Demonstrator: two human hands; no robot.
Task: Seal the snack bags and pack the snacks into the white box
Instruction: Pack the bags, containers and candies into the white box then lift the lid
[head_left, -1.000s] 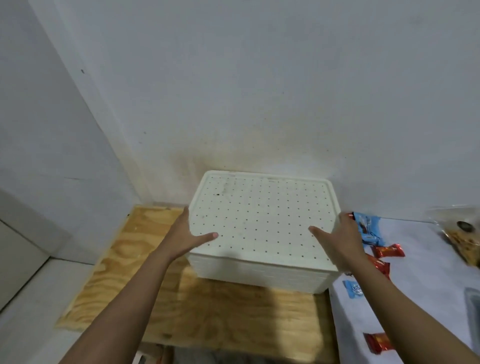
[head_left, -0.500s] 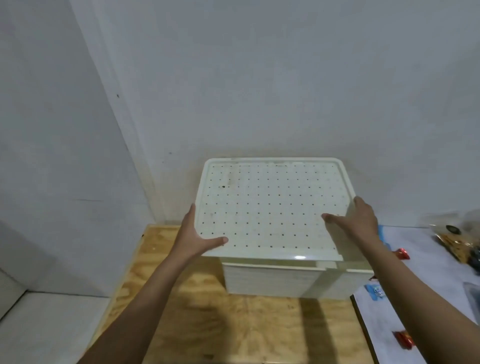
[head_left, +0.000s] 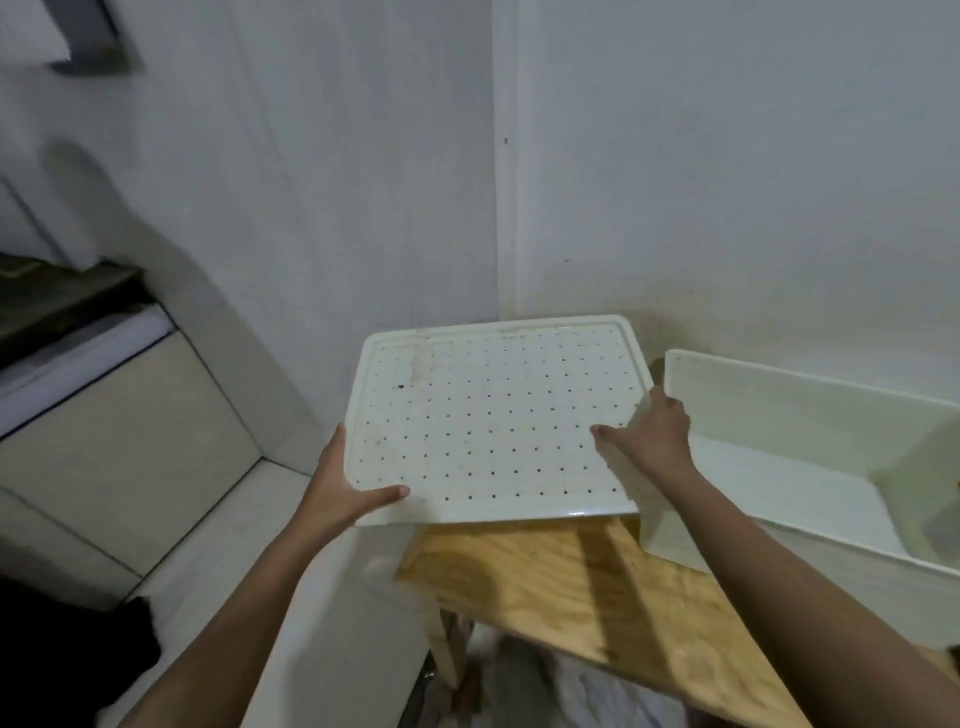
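Observation:
Both my hands hold the white perforated lid (head_left: 493, 421) in the air, off to the left of the white box (head_left: 810, 467). My left hand (head_left: 340, 480) grips the lid's left front edge, thumb on top. My right hand (head_left: 652, 434) grips its right edge, thumb lying on the dotted surface. The box stands open on the plywood board (head_left: 582, 587), and its inside looks bare where it shows. No snacks or snack bags are in view.
The plywood board's left corner sticks out over a tiled floor (head_left: 119, 457). A grey wall corner (head_left: 506, 208) rises right behind the lid. A dark ledge (head_left: 57, 296) sits at far left.
The lid has come fully off the box and moved left, away from it. My view swung left, so the snacks on the right table left the frame.

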